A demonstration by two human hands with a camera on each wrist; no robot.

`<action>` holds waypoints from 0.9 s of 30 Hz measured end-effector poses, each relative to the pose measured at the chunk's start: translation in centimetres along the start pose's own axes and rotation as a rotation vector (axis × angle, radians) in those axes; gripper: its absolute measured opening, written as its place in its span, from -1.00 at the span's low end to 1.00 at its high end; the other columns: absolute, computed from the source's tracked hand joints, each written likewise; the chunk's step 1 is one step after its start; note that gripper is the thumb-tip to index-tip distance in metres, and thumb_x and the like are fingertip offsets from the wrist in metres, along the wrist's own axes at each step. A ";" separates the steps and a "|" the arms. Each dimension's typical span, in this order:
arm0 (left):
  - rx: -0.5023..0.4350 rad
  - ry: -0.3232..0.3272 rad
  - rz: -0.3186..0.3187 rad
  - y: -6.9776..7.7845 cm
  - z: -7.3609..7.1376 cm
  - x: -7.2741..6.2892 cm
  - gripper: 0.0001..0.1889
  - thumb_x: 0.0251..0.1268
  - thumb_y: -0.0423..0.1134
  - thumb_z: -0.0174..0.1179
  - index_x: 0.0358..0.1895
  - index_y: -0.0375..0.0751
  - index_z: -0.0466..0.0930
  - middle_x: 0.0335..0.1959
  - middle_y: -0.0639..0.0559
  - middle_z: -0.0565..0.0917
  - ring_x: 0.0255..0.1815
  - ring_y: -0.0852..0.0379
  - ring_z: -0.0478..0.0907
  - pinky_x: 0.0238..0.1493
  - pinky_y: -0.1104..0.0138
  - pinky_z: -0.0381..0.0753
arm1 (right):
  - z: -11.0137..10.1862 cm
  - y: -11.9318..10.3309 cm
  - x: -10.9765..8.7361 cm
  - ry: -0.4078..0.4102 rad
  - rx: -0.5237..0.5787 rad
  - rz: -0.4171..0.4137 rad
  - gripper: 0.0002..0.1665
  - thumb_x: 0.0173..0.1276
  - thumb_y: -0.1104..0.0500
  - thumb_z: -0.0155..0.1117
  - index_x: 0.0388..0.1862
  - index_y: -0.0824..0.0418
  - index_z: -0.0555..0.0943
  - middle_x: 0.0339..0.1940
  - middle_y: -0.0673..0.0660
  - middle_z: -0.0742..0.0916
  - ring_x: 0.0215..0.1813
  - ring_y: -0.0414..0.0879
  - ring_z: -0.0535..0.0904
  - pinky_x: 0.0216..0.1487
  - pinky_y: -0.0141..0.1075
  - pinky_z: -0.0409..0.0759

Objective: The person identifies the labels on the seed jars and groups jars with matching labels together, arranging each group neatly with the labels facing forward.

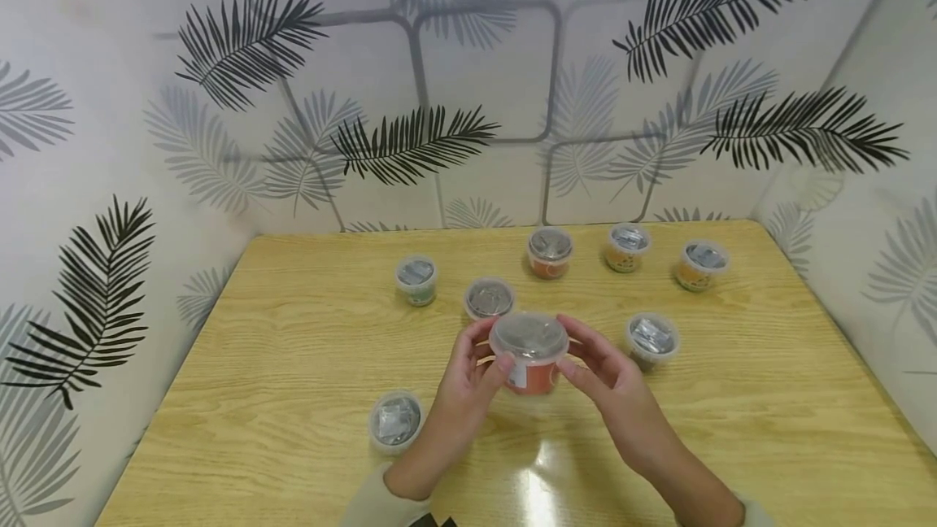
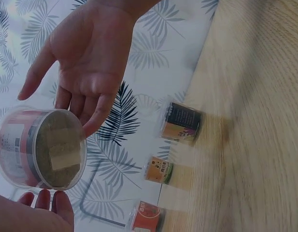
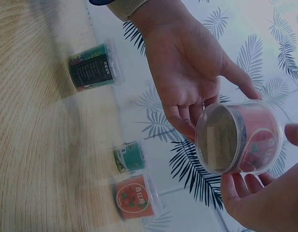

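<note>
Probably light, stiff and slippery, the red-labelled tub hangs above the table, left hand and right hand gripping its sides; below the lid seems surest.

The bench is viewed from above its 6 o'clock side by the head camera, which is pointed forward and down; the leaf-patterned backdrop is caught at 12 o'clock. Both wrist views are taken from closer in and turned sideways, the bench being placed at 3 o'clock in the left, at 9 o'clock in the right. The tub is seen lid-side from the head, base-side from both wrists. The tub, left grip and right grip are shared by all three views.
</note>
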State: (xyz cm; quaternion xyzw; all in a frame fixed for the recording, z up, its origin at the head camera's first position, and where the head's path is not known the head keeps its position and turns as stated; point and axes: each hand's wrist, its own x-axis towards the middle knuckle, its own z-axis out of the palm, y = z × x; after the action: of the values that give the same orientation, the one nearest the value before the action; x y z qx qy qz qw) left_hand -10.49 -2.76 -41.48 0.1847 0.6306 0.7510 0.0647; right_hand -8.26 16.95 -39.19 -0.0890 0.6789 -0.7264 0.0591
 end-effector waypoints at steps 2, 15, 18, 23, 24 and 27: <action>-0.002 0.004 -0.010 0.0 0.0 0.0 -0.49 0.38 -0.22 0.06 0.32 -0.11 0.12 0.20 -0.07 0.27 0.13 -0.02 0.30 0.08 0.28 0.43 | 0.0 -0.1 0.0 0.025 -0.012 0.016 -0.44 0.44 0.16 0.04 0.39 0.16 0.23 0.29 0.16 0.42 0.23 -0.01 0.39 0.21 -0.30 0.33; 0.014 -0.026 -0.035 0.1 0.0 0.0 -0.51 0.38 -0.23 0.05 0.31 -0.09 0.12 0.19 -0.07 0.27 0.13 -0.02 0.29 0.08 0.24 0.42 | 0.3 0.4 0.2 0.071 0.024 0.016 -0.40 0.37 0.23 0.15 0.36 0.20 0.26 0.28 0.16 0.42 0.23 -0.08 0.39 0.11 -0.34 0.45; 0.028 -0.046 -0.041 0.0 0.0 0.0 -0.44 0.35 -0.19 0.09 0.34 -0.06 0.09 0.22 -0.05 0.25 0.16 0.00 0.28 0.15 0.20 0.37 | 0.3 0.4 0.4 0.072 0.022 0.025 -0.39 0.36 0.24 0.16 0.36 0.19 0.26 0.27 0.16 0.43 0.23 -0.03 0.39 0.10 -0.32 0.46; 0.074 -0.076 -0.020 -0.3 0.3 0.0 -0.39 0.34 -0.13 0.11 0.36 -0.07 0.05 0.22 -0.04 0.28 0.18 0.04 0.28 0.18 0.21 0.34 | 0.4 0.6 0.6 0.021 0.024 0.056 -0.32 0.32 0.24 0.20 0.39 0.16 0.21 0.26 0.18 0.42 0.19 0.06 0.41 0.09 -0.26 0.47; 0.081 -0.082 -0.015 -0.4 0.4 0.0 -0.39 0.34 -0.12 0.10 0.36 -0.08 0.05 0.21 -0.04 0.28 0.17 0.04 0.28 0.18 0.21 0.35 | 0.4 0.6 0.6 0.007 0.027 0.059 -0.30 0.32 0.24 0.20 0.40 0.16 0.20 0.26 0.19 0.41 0.18 0.06 0.41 0.09 -0.26 0.47; 0.088 -0.089 -0.002 -0.5 0.5 -0.1 -0.40 0.34 -0.13 0.10 0.36 -0.08 0.05 0.18 -0.05 0.30 0.14 0.04 0.29 0.14 0.22 0.37 | 0.5 0.7 0.7 -0.028 0.049 0.050 -0.28 0.32 0.26 0.19 0.41 0.17 0.17 0.26 0.22 0.39 0.16 0.07 0.43 0.08 -0.24 0.48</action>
State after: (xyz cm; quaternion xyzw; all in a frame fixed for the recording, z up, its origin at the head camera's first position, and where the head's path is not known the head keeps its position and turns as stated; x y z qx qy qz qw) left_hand -10.31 -2.23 -41.90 0.2201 0.6597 0.7135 0.0854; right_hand -8.85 16.30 -39.87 -0.0806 0.6622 -0.7397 0.0889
